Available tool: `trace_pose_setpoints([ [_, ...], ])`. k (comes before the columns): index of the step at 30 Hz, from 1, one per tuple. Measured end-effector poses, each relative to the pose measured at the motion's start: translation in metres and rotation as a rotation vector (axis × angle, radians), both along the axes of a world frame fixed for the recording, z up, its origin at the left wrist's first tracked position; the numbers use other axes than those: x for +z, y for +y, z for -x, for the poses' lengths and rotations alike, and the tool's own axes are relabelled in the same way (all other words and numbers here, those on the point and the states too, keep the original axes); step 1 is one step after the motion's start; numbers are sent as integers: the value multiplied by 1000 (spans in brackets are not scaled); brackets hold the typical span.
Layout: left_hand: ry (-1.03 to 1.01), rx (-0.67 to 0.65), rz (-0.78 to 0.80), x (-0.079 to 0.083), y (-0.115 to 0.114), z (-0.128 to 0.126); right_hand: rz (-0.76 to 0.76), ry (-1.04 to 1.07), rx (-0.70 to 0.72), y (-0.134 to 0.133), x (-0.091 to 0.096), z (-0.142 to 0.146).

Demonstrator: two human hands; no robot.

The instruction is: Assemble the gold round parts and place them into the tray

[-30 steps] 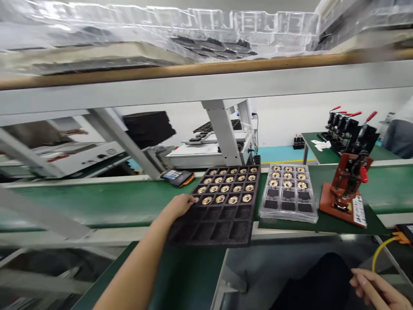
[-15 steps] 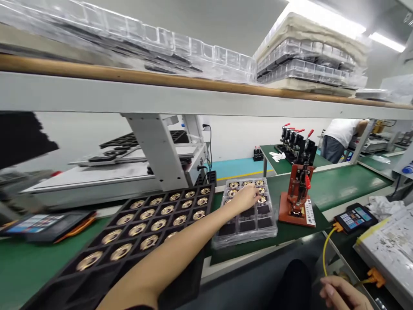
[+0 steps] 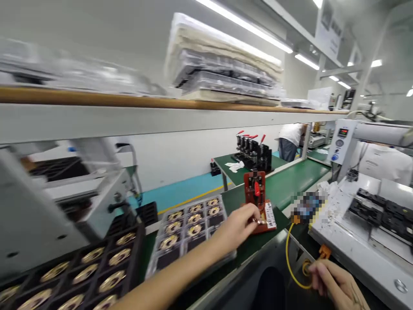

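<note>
My left hand (image 3: 241,224) reaches across the bench, thumb and fingers pinched on a small, shiny gold-coloured ring (image 3: 259,221), mostly covered by the fingers. It is right in front of a red toggle-clamp fixture (image 3: 254,189) with a red handle and a white label. Under my left forearm lies a clear compartment tray (image 3: 155,254), with gold rings in several cells and bare black pads in others. My right hand (image 3: 335,282) is low at the right with curled fingers, close to a yellow cable (image 3: 290,258); whatever it may hold is hidden.
A black tray (image 3: 137,258) of gold rings fills the lower left. Overhead runs a shelf (image 3: 129,122) bearing clear trays. Black clamp fixtures (image 3: 251,150) stand on a further bench. At right are a white machine (image 3: 361,241) and a pixelated device (image 3: 308,206). Other people work beyond.
My left hand has gone from the clear tray to the red fixture, carrying a gold ring; one right-column cell now looks bare. The view has swung right. My right hand stays low, fingers curled.
</note>
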State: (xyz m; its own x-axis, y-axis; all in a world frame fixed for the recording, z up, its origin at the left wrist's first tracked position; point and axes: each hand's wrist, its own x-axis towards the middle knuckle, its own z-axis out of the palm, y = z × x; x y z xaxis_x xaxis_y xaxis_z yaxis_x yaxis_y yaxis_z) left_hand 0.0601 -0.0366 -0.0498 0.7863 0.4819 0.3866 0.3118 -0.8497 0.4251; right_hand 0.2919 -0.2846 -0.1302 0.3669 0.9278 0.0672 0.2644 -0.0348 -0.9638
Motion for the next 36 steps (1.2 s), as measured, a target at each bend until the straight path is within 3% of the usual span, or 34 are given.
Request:
trace_pose_setpoints([
  [3, -237, -416, -119, 14, -43, -40, -148, 6, -67, 5, 39, 3],
  [5, -306, -571, -282, 22, -62, -62, -240, 34, -58, 6, 57, 3],
  [7, -311, -653, -416, 29, -74, -82, -261, 31, -43, 4, 69, 0],
  [9, -299, -706, -438, 33, -82, -99, -247, 6, -66, -4, 75, -6],
  [16, -225, -876, -352, 30, -110, -160, -205, -39, -252, -48, 77, -37],
  [20, -173, -1008, -189, 42, -124, -211, -174, -105, -510, -92, 75, -67],
  [22, -134, -1035, -87, 53, -131, -247, -175, -153, -681, -121, 74, -84],
  [25, -52, -934, -87, 65, -145, -317, -186, -217, -868, -161, 75, -102],
  [27, 17, -839, -132, 66, -161, -369, -212, -248, -950, -181, 77, -106],
  [30, 105, -823, -164, 61, -185, -437, -240, -276, -1034, -203, 79, -102],
  [33, 258, -806, -190, 56, -202, -481, -240, -295, -1095, -227, 77, -96],
  [36, 453, -800, -215, 57, -206, -504, -243, -287, -1157, -255, 76, -96],
])
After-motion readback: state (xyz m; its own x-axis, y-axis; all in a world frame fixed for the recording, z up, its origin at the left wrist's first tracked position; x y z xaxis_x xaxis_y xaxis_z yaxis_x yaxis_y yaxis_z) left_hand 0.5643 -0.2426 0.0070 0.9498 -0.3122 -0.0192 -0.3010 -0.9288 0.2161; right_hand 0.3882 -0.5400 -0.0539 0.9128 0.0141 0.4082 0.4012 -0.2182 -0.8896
